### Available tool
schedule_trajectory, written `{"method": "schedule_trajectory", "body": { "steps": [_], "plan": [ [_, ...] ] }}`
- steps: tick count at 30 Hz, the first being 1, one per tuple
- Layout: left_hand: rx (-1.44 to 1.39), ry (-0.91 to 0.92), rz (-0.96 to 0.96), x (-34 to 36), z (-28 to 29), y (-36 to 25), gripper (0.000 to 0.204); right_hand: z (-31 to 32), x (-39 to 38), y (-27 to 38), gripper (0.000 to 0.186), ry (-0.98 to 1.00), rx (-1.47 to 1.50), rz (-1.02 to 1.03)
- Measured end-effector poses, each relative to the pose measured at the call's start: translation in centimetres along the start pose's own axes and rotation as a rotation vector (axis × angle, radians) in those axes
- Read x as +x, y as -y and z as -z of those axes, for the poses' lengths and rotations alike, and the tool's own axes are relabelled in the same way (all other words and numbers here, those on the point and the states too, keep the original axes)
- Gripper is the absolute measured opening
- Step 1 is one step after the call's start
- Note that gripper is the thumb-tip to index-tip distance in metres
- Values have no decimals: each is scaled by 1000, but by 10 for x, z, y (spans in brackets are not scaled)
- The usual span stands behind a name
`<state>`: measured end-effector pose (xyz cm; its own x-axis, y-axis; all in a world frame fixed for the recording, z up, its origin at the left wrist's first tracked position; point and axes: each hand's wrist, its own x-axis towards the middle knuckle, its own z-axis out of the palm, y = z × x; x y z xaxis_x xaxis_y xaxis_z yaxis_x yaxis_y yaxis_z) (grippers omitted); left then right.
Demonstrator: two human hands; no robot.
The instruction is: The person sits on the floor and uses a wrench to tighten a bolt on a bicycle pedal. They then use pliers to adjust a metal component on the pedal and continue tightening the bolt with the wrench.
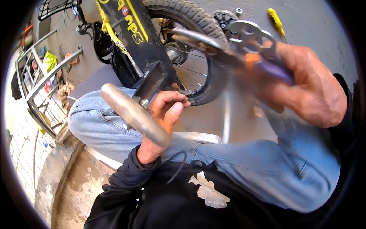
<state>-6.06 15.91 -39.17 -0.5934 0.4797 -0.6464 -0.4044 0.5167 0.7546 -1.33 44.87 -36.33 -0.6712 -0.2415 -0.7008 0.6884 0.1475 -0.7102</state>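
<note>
My right hand [309, 86], smeared by motion, is closed round pliers with purple and orange handles [272, 70]. Their blurred metal head [202, 40] points left, over the bicycle's tyre. My left hand [167, 110] is behind a worn grey small wheel [133, 114], seen edge-on, with its fingers curled and the thumb against them. Whatever those fingers hold is hidden. A bolt [145, 102] joins the small wheel to a dark metal bracket [151, 82]. Beyond stands a spoked bicycle wheel [196, 72] beside a black and yellow guard [127, 26].
A yellow-handled screwdriver [275, 20] lies on the floor at the upper right. Nearer the tyre are round metal parts [225, 19]. My knees in jeans [99, 118] flank the work. At the left stand a grey metal frame [42, 80] and a concrete ledge [57, 179].
</note>
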Motion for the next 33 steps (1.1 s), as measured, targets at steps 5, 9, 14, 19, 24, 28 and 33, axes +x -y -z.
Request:
{"method": "schedule_trajectory", "body": {
  "steps": [5,9,14,19,24,28,33],
  "plan": [
    [-288,258,20,-6,-21,-8,70,-53,-42,-4,39,-134,84,-78],
    [-402,390,29,-15,-38,-9,86,-114,-63,2,31,-351,22,57],
    [-401,481,85,-9,-18,2,62,-181,-38,-12,26,-472,598,27],
    [-392,508,242,-4,2,2,38,-196,-16,-19,41,-506,741,91],
    [-233,549,187,5,3,0,26,-183,-9,-33,33,-467,727,68],
    [-96,522,111,7,2,3,24,-177,-7,-41,23,-399,665,-25],
    [49,475,98,-2,12,13,28,-176,-4,-47,20,-374,686,-21]
  ]
}}
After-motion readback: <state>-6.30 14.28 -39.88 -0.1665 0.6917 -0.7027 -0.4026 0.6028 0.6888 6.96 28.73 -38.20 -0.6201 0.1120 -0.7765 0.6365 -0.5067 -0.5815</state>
